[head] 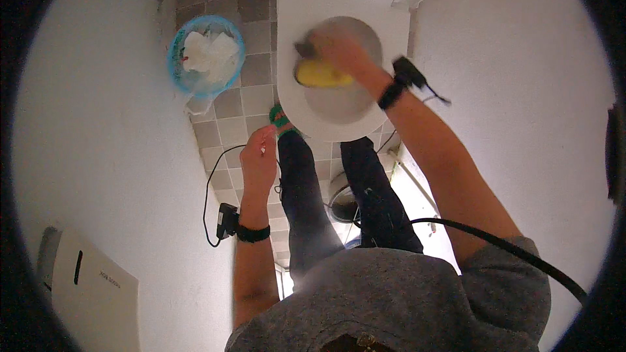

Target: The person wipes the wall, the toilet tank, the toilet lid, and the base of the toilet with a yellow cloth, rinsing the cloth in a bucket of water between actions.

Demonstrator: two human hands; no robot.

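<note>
My right hand [340, 51], blurred, is over the bowl of a white toilet [303, 117]. Its fingers are curled around a yellow and dark object [320, 74], which is also blurred; I cannot tell whether it is a brush or a sponge. The dark part sticks out to the left of my fingers. My left hand [259, 154] hangs to the left of the toilet's front, fingers loosely curled, with nothing visible in it. Both wrists carry black straps with small devices.
A blue-rimmed waste bin [239, 76] holding crumpled white paper stands left of the toilet on grey tiles [230, 129]. A bucket [337, 186] sits behind my legs. White walls are close on both sides; a paper dispenser [93, 274] hangs at lower left. A black cable [503, 240] crosses my right side.
</note>
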